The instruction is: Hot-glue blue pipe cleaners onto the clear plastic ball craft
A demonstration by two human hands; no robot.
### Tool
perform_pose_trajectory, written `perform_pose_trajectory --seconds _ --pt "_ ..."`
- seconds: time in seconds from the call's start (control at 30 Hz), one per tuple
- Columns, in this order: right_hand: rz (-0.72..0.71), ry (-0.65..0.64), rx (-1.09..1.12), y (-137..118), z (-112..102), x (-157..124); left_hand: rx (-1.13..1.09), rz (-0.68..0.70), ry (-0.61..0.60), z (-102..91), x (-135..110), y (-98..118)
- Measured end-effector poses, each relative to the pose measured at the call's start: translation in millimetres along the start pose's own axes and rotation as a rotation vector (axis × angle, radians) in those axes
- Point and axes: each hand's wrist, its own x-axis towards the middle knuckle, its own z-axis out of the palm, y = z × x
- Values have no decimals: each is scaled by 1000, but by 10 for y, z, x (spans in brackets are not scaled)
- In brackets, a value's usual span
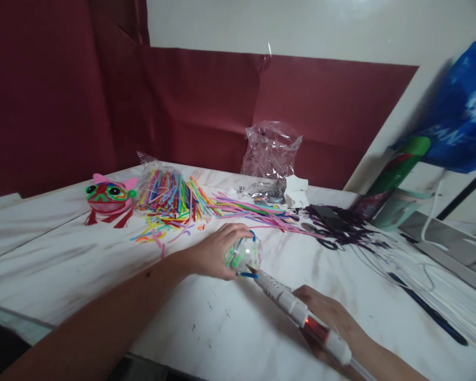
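My left hand (218, 248) is closed around a clear rounded piece (248, 251) with green marks inside and blue strips at its top and bottom edges. In my right hand (325, 309) is a white hot glue gun (289, 304) with a red light glowing on its body. Its nozzle tip touches or nearly touches the lower part of the clear piece; I cannot tell which. A clear glue stick (360, 369) runs out of the gun's rear. The fingers of my right hand are partly hidden behind the gun.
A pink animal-face craft (110, 197) sits at the left. Behind my hands lie a bag of colourful pipe cleaners (166, 190), loose pink strips (254, 209) and a crumpled clear bag (272, 151). Scissors (326, 242), purple strands (351, 225), a dark pen-like stick (428, 309) and a green cup (400, 209) are to the right.
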Motion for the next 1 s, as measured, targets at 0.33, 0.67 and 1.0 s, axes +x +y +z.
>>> perform_pose_trajectory --seconds 0.33,0.67,1.0 --pt "-43 -23 -81 35 130 -3 34 32 -7 0 -31 -57" --pt "-83 36 14 -33 20 -29 40 12 -15 2 -32 -56" --pt "8 -6 -65 -10 28 45 53 12 -3 19 -28 -82"
